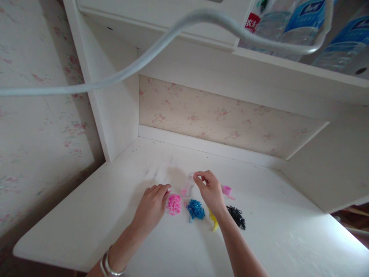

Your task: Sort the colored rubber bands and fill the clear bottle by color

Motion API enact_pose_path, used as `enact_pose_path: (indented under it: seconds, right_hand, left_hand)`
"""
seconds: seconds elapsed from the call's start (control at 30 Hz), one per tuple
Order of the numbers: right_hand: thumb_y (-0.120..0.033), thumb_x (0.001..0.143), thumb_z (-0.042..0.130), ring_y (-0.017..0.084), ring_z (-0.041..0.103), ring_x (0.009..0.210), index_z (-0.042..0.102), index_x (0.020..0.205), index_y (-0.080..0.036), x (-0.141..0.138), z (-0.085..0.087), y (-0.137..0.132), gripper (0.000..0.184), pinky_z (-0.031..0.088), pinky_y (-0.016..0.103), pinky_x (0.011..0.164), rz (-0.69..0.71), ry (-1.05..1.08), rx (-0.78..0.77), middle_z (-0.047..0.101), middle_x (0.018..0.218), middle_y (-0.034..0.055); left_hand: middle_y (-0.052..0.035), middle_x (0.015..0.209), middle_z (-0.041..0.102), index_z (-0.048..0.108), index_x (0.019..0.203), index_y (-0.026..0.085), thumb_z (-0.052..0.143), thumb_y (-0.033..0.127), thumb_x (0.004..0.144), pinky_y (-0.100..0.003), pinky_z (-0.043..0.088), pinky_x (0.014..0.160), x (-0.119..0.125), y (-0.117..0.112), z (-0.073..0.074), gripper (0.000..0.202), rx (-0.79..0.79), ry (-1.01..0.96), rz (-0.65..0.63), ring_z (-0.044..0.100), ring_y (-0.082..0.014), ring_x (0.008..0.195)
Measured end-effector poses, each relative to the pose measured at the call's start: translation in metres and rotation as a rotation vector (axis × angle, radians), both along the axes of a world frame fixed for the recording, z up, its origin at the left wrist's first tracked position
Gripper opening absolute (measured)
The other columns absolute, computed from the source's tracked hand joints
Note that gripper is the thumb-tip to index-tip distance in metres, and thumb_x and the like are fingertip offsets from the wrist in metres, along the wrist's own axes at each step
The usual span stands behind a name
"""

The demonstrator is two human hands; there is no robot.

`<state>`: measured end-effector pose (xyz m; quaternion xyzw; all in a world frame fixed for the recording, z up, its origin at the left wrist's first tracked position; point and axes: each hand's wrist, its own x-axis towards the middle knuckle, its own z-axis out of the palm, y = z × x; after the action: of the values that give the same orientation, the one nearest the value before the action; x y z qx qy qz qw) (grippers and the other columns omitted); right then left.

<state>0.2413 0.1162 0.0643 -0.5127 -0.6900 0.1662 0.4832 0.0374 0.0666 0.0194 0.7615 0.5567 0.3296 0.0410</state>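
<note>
My left hand (pixel 152 202) is closed just left of a pile of pink rubber bands (pixel 174 204), with a bit of pink showing at its fingertips. Thumb and forefinger of my right hand (pixel 210 190) pinch the rim of a small clear plastic container (pixel 188 187). Some pink shows low in that container. Below it lies a pile of blue rubber bands (pixel 195 210). A yellow pile (pixel 213 221) is partly hidden by my right wrist, and a black pile (pixel 236 217) lies right of my forearm. Behind my right hand is a pink ring-shaped item (pixel 226 190) with a thin loop.
Everything lies on a white desk (pixel 121 200) with a raised back edge and side panels. A white curved tube (pixel 161 44) crosses the upper view. Water bottles (pixel 302 23) stand on the shelf at upper right. Floral wallpaper (pixel 37 115) covers the left wall.
</note>
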Motion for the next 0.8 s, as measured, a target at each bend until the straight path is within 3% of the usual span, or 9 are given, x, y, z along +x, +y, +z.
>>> enact_pose_path:
  seconds: [0.33, 0.57, 0.67, 0.8]
  right_hand:
    - [-0.033, 0.079, 0.057, 0.015, 0.049, 0.069, 0.065, 0.077, -0.021, 0.000, 0.008, 0.002, 0.015, 0.039, 0.029, 0.065, 0.019, -0.043, -0.003, 0.058, 0.076, 0.0026]
    - [-0.033, 0.080, 0.055, 0.014, 0.048, 0.067, 0.063, 0.079, -0.021, 0.002, 0.007, -0.002, 0.014, 0.038, 0.026, 0.060, -0.008, -0.019, 0.031, 0.052, 0.071, 0.0006]
    - [-0.034, 0.084, 0.051, 0.013, 0.047, 0.064, 0.063, 0.081, -0.021, -0.002, 0.000, -0.019, 0.018, 0.036, 0.025, 0.056, -0.012, -0.046, 0.048, 0.049, 0.068, -0.0003]
    - [-0.029, 0.088, 0.047, 0.014, 0.050, 0.068, 0.062, 0.087, -0.022, -0.015, -0.023, -0.053, 0.017, 0.038, 0.026, 0.063, 0.140, -0.256, 0.033, 0.054, 0.072, 0.0014]
  left_hand:
    - [-0.0038, 0.095, 0.064, 0.062, 0.099, 0.023, 0.042, 0.016, 0.090, -0.037, 0.040, 0.081, 0.002, -0.003, 0.004, 0.023, -0.013, 0.021, -0.014, 0.058, -0.0193, 0.089]
    - [-0.0034, 0.090, 0.065, 0.061, 0.092, 0.021, 0.041, 0.019, 0.091, -0.036, 0.040, 0.079, 0.002, -0.004, 0.009, 0.020, -0.024, 0.024, -0.018, 0.057, -0.0189, 0.086]
    - [-0.0035, 0.088, 0.064, 0.061, 0.090, 0.021, 0.041, 0.020, 0.091, -0.035, 0.041, 0.078, 0.003, -0.004, 0.010, 0.020, -0.021, 0.018, -0.008, 0.057, -0.0187, 0.085]
    - [-0.0042, 0.093, 0.063, 0.062, 0.091, 0.021, 0.045, 0.023, 0.090, -0.034, 0.043, 0.080, 0.003, -0.004, 0.009, 0.018, 0.004, -0.029, -0.014, 0.057, -0.0181, 0.087]
